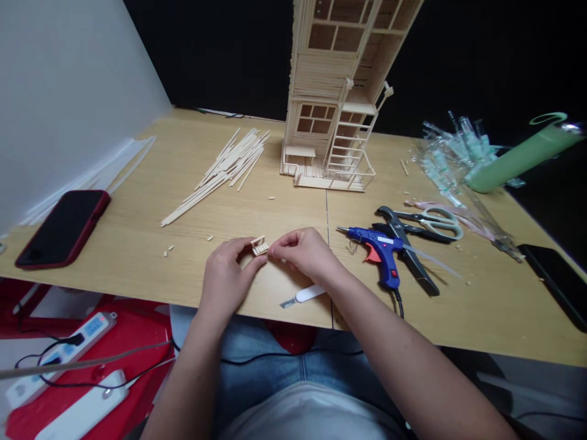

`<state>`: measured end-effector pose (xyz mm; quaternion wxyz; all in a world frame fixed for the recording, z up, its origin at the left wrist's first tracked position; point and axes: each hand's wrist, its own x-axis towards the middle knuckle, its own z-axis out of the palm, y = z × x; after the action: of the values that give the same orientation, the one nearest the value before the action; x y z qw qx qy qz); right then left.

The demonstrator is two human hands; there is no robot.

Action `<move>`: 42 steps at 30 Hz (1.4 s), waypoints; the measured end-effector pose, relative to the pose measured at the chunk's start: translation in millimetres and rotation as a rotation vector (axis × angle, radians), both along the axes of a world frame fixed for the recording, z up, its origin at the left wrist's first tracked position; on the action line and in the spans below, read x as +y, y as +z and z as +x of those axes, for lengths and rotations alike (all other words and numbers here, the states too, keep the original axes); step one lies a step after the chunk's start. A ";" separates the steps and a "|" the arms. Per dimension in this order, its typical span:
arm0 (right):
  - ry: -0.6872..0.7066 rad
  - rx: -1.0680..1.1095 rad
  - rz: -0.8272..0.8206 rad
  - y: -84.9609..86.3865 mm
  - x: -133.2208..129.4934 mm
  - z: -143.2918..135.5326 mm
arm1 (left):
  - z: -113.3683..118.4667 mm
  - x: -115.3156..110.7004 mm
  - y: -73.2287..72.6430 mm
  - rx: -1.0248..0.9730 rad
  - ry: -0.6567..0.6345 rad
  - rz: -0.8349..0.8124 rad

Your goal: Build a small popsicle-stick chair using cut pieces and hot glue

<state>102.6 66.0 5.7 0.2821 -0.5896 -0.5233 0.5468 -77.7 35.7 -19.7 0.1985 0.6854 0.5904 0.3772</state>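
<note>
A tiny slatted wooden piece [260, 246], like a miniature bench, is pinched between the thumb and fingers of my left hand [228, 269], just above the table's front part. At the piece's right side are the closed fingertips of my right hand [300, 252]; whether they grip the piece or a small bit beside it is hidden. Below my right wrist lies a craft knife [308, 294] with a white handle, its blade pointing left. To the right, a blue glue gun [378, 244] with a red trigger rests on its side.
A tall wooden stick model house [323, 79] stands at the back. Loose thin sticks [233, 160] lie left of it. Pliers [408, 250], scissors [435, 221], a green bottle [518, 156] and a black phone [557, 284] are at right. Another phone [64, 227] lies left.
</note>
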 end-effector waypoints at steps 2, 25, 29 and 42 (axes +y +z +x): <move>-0.001 -0.001 -0.001 0.5 0.2 -0.4 | 0.7 1.2 0.6 -0.014 -0.005 -0.012; 0.000 -0.038 -0.011 4.4 1.5 -2.1 | 0.8 2.5 0.0 0.001 -0.013 0.012; -0.002 -0.027 -0.001 5.0 0.0 -1.2 | 1.4 2.0 0.7 0.009 -0.003 -0.002; 0.001 -0.091 0.164 -4.0 -2.9 -4.5 | 1.6 1.1 0.9 0.015 -0.003 0.006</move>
<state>98.1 63.1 1.7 0.3050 -0.5886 -0.5788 0.4749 -76.1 36.8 -18.8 0.1926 0.6898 0.5898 0.3733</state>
